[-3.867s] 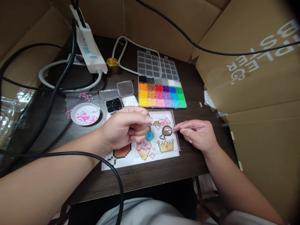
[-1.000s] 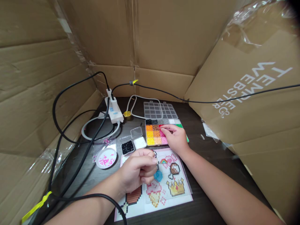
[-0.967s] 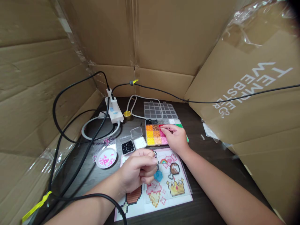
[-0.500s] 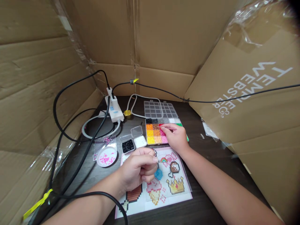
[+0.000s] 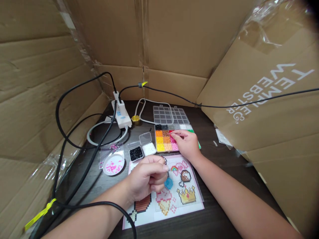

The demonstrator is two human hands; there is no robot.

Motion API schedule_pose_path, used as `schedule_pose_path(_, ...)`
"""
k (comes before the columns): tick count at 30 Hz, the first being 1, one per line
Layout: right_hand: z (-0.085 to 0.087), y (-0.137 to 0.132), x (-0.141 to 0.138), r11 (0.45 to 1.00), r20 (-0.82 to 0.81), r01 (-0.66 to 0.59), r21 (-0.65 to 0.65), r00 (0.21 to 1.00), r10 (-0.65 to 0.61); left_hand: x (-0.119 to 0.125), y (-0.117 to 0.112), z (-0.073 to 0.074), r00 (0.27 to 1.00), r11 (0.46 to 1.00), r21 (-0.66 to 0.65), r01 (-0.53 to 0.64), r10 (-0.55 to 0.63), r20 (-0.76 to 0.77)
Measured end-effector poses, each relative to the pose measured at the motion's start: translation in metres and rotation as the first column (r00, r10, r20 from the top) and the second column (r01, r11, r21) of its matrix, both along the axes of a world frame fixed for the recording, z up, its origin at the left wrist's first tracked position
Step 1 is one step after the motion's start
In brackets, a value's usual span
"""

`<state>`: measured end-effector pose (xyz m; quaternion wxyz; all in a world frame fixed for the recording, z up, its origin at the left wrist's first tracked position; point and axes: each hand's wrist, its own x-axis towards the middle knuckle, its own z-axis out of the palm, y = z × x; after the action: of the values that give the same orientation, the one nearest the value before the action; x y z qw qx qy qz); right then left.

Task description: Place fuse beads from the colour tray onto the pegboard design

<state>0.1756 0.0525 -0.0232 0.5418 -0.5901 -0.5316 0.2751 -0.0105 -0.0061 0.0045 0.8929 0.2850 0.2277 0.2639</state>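
Observation:
My right hand [image 5: 187, 145] pinches thin pinkish tweezers [image 5: 177, 134], their tips over the brown and red compartments of a bead box [image 5: 159, 139]. The box is divided into many small compartments of coloured beads. Its clear gridded lid [image 5: 159, 114] lies open behind it. My left hand [image 5: 149, 179] is curled into a fist above a pattern sheet [image 5: 196, 210], and I see nothing in it. The sheet bears pixel pictures, among them a crown [image 5: 186, 196] and an ice cream cone [image 5: 163, 202]. A clear pegboard seems to cover part of it.
Left of the sheet are a small box of black beads [image 5: 136, 154], a box of white beads [image 5: 149, 149] and a white dish [image 5: 105, 170] with pink beads. Behind stand a power strip [image 5: 123, 118] and a gold cup [image 5: 135, 120]. Black cables [image 5: 86, 176] cross the left side; cardboard walls [image 5: 174, 39] enclose the table.
The tweezers in my right hand have shifted very slightly over the bead box. My left fist stays nearly in place. The whole view has moved a little.

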Motion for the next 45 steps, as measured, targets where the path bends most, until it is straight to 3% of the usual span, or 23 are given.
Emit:
schedule_pose_path(11,0.002,-0.002,0.001,0.999,0.001,0.020,0.032,1.000,-0.020,-0.001,0.000,0.000,1.000,1.000,-0.011,0.011,-0.011,-0.014)
schedule_pose_path(16,0.022,-0.016,0.006,0.995,-0.051,0.065,0.078,0.997,-0.062,-0.001,-0.001,0.001,1.000,1.000,0.004,0.006,-0.006,-0.012)
schedule_pose_path(21,0.040,-0.055,0.021,0.996,-0.106,0.076,0.034,0.992,-0.072,0.000,0.000,0.004,1.000,1.000,0.015,0.001,-0.001,-0.020)
schedule_pose_path(24,0.034,-0.088,0.035,0.997,-0.202,0.052,-0.061,0.977,-0.063,0.002,0.001,0.005,1.000,1.000,0.021,0.001,-0.001,-0.027)
schedule_pose_path(28,0.013,-0.130,0.053,0.973,-0.268,-0.001,-0.233,0.961,-0.063,0.003,0.001,0.005,0.999,1.000,0.025,0.018,-0.017,-0.030)
schedule_pose_path(31,-0.002,-0.149,0.059,0.960,-0.324,-0.044,-0.275,0.945,-0.049,0.003,0.001,0.005,0.999,0.999,0.031,0.020,-0.019,-0.036)
schedule_pose_path(36,-0.013,-0.156,0.057,0.960,-0.313,-0.091,-0.264,0.950,0.004,0.003,0.003,0.005,0.999,0.999,0.035,0.013,-0.011,-0.053)
schedule_pose_path(45,-0.008,-0.158,0.053,0.958,-0.177,-0.075,-0.276,0.984,0.026,0.004,0.002,0.007,0.998,1.000,0.026,-0.001,0.003,-0.060)
